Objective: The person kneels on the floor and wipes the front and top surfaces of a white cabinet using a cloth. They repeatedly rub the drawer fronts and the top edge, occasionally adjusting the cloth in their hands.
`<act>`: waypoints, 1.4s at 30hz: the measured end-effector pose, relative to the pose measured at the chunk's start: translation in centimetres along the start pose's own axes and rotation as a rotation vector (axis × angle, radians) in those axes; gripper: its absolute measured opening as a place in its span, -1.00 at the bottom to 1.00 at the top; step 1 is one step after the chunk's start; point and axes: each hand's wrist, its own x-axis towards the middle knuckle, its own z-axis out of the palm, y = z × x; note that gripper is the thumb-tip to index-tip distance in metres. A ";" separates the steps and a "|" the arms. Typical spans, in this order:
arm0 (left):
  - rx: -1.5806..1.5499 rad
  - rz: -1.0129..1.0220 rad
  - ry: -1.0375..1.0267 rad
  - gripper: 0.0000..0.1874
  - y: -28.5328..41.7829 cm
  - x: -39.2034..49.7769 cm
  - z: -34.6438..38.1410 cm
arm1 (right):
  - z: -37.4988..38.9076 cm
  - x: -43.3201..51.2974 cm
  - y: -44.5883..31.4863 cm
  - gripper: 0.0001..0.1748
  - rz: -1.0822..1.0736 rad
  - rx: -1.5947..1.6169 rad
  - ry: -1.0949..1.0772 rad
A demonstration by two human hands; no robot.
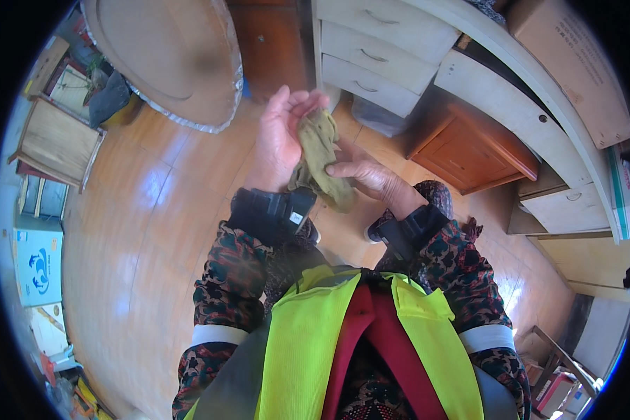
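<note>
An olive-green folded cloth point(323, 157), soft and crumpled, hangs between my two hands above the floor. My left hand point(279, 139) is turned palm up with its fingers curled, and the cloth lies against its palm and fingers. From the other side, my right hand point(370, 176) grips the cloth, its thumb on top. The right fingers are partly hidden behind the fabric. The cloth's lower end dangles below the hands.
Ahead stand a white drawer unit point(373, 55) and a reddish-brown wooden cabinet point(467, 149). A round tabletop point(163, 52) with a shiny edging is at upper left. A wooden stool point(58, 139) and a light-blue box point(39, 268) line the left side. A cardboard box point(572, 68) rests at upper right.
</note>
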 end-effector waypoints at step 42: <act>0.393 0.370 0.465 -0.74 -4.6 -9.8 -4.0 | 5.8 4.9 1.5 -0.17 -0.007 0.020 0.437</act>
